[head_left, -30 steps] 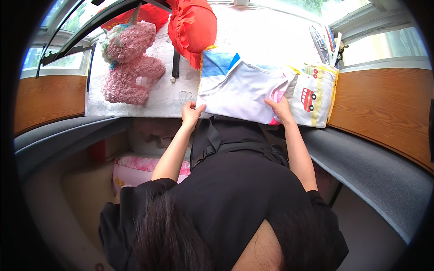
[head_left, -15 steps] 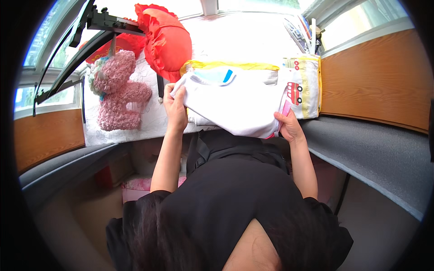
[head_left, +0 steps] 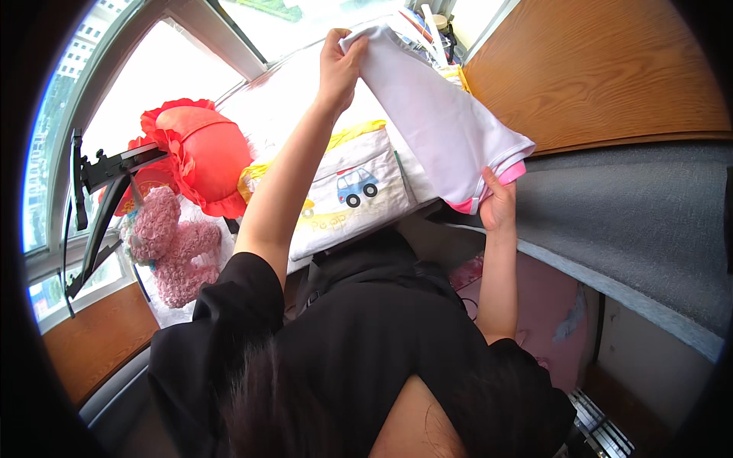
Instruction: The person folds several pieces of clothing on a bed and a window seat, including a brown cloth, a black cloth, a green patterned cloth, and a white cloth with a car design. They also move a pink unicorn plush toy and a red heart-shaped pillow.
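A white shirt-like garment [head_left: 435, 114] with pink trim is stretched slantwise in the air between my two hands. My left hand [head_left: 340, 72] is raised at the far side, its fingers pinching the garment's upper corner. Lower and to the right, my right hand [head_left: 498, 200] grips the opposite end by the pink edge, thumb on top. Under and left of the garment lies a folded white cloth [head_left: 347, 183] with yellow trim and a printed blue car. My left forearm covers part of that cloth.
To the left stand a red ruffled cushion [head_left: 214, 153], a pink curly plush toy [head_left: 179, 248] and a black metal arm [head_left: 118, 169]. Pens and sticks [head_left: 435, 38] stand at the back by the window. A wooden panel [head_left: 595, 76] and grey padded fabric [head_left: 618, 206] border the right side.
My left hand has lifted its end of the garment up and away, tilting it steeply. The view has swung right, and the cloth's blue car print is now uncovered.
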Motion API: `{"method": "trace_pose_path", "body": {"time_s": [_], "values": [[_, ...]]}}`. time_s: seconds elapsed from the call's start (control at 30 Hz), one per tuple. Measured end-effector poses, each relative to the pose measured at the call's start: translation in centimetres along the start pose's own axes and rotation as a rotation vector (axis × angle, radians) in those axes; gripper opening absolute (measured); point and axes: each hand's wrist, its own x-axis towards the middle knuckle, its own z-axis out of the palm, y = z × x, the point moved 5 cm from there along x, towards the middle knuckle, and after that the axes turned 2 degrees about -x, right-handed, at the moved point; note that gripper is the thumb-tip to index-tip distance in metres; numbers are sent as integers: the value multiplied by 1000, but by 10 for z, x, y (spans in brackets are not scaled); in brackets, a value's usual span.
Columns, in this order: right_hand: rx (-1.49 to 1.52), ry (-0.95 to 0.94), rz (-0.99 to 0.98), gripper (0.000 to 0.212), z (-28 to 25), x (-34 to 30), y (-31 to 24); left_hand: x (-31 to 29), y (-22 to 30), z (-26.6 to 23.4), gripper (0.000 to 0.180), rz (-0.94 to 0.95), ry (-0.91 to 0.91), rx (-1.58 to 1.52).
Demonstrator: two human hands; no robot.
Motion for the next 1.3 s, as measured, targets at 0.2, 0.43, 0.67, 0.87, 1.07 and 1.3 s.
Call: {"method": "trace_pose_path", "body": {"time_s": [0.2,0.43,0.67,0.87,1.07,1.3], "values": [[-88,277,17,65,-57,37,78,30,-107,-29,25,-188,94,418],[-588,748,303,74,-163,33,185,-30,-211,-30,55,-82,-291,1232],[-1692,296,-328,65,-61,78,98,-134,-148,18,40,195,-564,1374],[-2076,-136,-21,64,-108,124,158,-193,-116,-22,46,102,-601,1299],[-1996,-120,-238,50,-52,119,143,-234,-58,-122,50,83,-115,1405],[-1256,-365,-67,59,9,48,213,-314,-46,-208,68,-149,343,1471]]}}
